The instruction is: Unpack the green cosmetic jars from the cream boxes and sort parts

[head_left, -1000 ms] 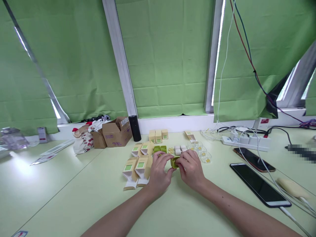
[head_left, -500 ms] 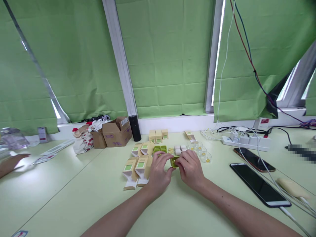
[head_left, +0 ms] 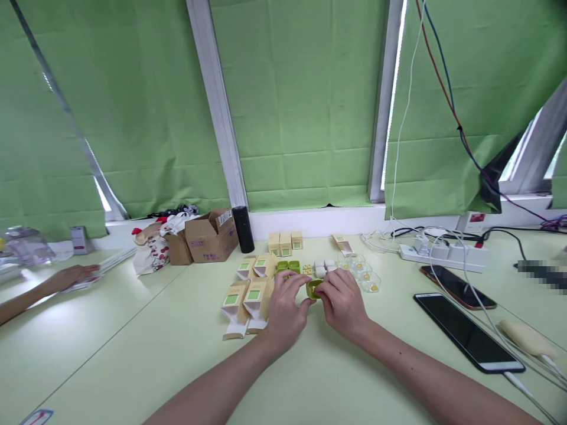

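Observation:
Between my hands is a small olive-green square cup (head_left: pixel 312 288), tilted so that its opening partly faces me. The fingers and thumb of my left hand (head_left: pixel 287 304) hold it from the left. My right hand (head_left: pixel 344 300) is closed, its fingertips at the cup's opening; something small and pale shows there, too small to name. Behind my hands stand several matching green cups (head_left: pixel 287 267), small yellow pieces (head_left: pixel 307 270), white blocks (head_left: pixel 325 267) and clear domed covers (head_left: pixel 367 277) with yellow spots. Left of my left hand are open cream cartons (head_left: pixel 258 293).
Closed small cartons (head_left: pixel 285 243) stand at the back. A brown cardboard box (head_left: pixel 211 239) and black cylinder (head_left: pixel 243 230) are behind left. Phones (head_left: pixel 468 332), cables and a power strip (head_left: pixel 443 257) lie right. Another person's hand (head_left: pixel 73 276) rests on papers at far left.
The other person's hand at far left has moved right onto the papers. My hands stay around the green cup, with the right fingertips shifted slightly at its opening.

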`<action>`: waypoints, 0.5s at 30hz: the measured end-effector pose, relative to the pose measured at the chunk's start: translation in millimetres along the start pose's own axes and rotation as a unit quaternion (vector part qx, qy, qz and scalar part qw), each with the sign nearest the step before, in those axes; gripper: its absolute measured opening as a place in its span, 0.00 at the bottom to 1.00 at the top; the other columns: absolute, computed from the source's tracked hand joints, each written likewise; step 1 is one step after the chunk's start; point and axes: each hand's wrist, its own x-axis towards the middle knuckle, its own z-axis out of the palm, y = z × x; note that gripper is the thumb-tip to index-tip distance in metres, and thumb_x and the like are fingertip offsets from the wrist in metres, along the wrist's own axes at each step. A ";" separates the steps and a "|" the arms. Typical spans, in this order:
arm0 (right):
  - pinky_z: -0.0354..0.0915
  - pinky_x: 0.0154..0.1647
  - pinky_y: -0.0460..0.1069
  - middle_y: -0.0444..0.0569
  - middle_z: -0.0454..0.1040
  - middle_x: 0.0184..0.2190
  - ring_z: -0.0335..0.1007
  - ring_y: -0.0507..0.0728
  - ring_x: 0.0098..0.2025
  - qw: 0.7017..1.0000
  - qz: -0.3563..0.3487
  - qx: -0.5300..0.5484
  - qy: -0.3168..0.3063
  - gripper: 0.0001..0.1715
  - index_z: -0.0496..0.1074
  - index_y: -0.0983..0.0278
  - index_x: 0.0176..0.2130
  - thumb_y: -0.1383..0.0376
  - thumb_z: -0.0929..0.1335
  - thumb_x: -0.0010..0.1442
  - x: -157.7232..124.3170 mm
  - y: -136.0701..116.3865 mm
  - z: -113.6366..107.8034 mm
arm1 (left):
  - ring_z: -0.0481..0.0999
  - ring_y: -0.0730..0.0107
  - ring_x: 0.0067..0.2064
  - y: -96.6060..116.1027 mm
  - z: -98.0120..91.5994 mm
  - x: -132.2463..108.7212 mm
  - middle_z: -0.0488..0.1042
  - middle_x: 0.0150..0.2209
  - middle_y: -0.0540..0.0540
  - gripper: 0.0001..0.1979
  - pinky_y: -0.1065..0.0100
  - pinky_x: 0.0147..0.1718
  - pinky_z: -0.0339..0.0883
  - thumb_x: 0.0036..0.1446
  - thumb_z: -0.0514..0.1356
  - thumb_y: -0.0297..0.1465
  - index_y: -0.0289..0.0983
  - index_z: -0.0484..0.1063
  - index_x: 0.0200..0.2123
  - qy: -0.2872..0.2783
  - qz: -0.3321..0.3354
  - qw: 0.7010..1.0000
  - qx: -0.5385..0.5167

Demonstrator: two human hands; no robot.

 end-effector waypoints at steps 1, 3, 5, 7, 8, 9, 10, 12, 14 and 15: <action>0.54 0.37 0.53 0.48 0.68 0.29 0.59 0.58 0.35 1.000 0.001 0.000 -0.002 0.12 0.71 0.62 0.33 0.77 0.65 0.63 0.0 -0.1 0.0 | 0.69 0.51 0.56 -0.2 -0.1 0.0 0.79 0.48 0.43 0.21 0.46 0.52 0.71 0.55 0.65 0.21 0.41 0.74 0.52 0.000 0.000 1.000 0.000; 0.54 0.37 0.53 0.48 0.68 0.29 0.59 0.58 0.35 1.000 0.001 0.000 -0.003 0.12 0.71 0.62 0.33 0.77 0.65 0.63 0.2 -0.2 -0.2 | 0.69 0.51 0.55 -0.4 -0.2 0.1 0.79 0.48 0.43 0.21 0.46 0.52 0.72 0.55 0.65 0.21 0.41 0.74 0.52 0.001 0.000 1.000 0.000; 0.54 0.36 0.53 0.48 0.68 0.29 0.59 0.58 0.36 1.000 0.000 0.000 -0.003 0.12 0.71 0.62 0.33 0.76 0.65 0.64 0.4 -0.1 -0.5 | 0.69 0.51 0.55 -0.3 -0.4 0.4 0.79 0.48 0.44 0.21 0.46 0.52 0.72 0.55 0.66 0.21 0.41 0.74 0.51 0.003 0.002 1.000 0.001; 0.54 0.36 0.53 0.48 0.69 0.29 0.59 0.58 0.36 1.000 -0.001 0.000 -0.004 0.12 0.71 0.63 0.33 0.76 0.64 0.64 0.4 0.3 -0.3 | 0.69 0.51 0.55 0.0 -0.7 0.7 0.79 0.48 0.44 0.21 0.46 0.52 0.72 0.55 0.66 0.21 0.41 0.74 0.51 0.005 0.002 1.000 0.004; 0.54 0.36 0.53 0.48 0.69 0.29 0.59 0.58 0.36 1.000 0.000 0.000 -0.004 0.12 0.71 0.63 0.33 0.76 0.64 0.64 0.2 0.6 0.1 | 0.69 0.52 0.55 0.3 -0.8 0.9 0.80 0.48 0.44 0.21 0.47 0.52 0.72 0.55 0.66 0.21 0.41 0.74 0.52 0.006 0.003 1.000 0.007; 0.54 0.36 0.53 0.48 0.69 0.29 0.59 0.58 0.36 1.000 0.002 0.000 -0.006 0.12 0.71 0.63 0.33 0.76 0.64 0.64 0.0 1.0 0.5 | 0.69 0.52 0.55 0.7 -0.9 1.1 0.80 0.48 0.44 0.21 0.47 0.52 0.72 0.55 0.66 0.21 0.41 0.74 0.52 0.007 0.003 1.000 0.010; 0.54 0.36 0.53 0.48 0.69 0.29 0.59 0.58 0.36 1.000 0.003 0.000 -0.006 0.11 0.71 0.63 0.33 0.75 0.64 0.64 -0.4 1.3 1.0 | 0.68 0.52 0.55 1.1 -1.0 1.2 0.80 0.47 0.44 0.21 0.47 0.51 0.72 0.55 0.66 0.21 0.41 0.74 0.52 0.008 0.002 1.000 0.012; 0.54 0.37 0.53 0.49 0.69 0.30 0.59 0.58 0.36 1.000 0.004 0.001 -0.007 0.11 0.71 0.62 0.33 0.75 0.64 0.64 -1.1 1.8 2.0 | 0.68 0.51 0.55 1.9 -1.2 1.5 0.80 0.47 0.44 0.20 0.47 0.51 0.73 0.56 0.66 0.21 0.41 0.74 0.51 0.007 0.000 1.000 0.016; 0.54 0.36 0.53 0.48 0.69 0.30 0.59 0.58 0.36 1.000 0.003 0.002 -0.006 0.11 0.71 0.62 0.33 0.75 0.64 0.64 -1.4 1.9 2.4 | 0.68 0.51 0.55 2.3 -1.2 1.6 0.80 0.47 0.44 0.20 0.47 0.51 0.73 0.56 0.66 0.21 0.41 0.74 0.51 0.007 -0.002 1.000 0.018; 0.54 0.36 0.53 0.48 0.69 0.29 0.59 0.58 0.36 1.000 0.003 0.003 -0.006 0.12 0.71 0.62 0.33 0.76 0.64 0.64 -1.4 1.6 2.3 | 0.68 0.51 0.55 2.1 -1.2 1.6 0.80 0.47 0.44 0.20 0.47 0.51 0.73 0.56 0.66 0.22 0.41 0.74 0.51 0.007 -0.003 1.000 0.019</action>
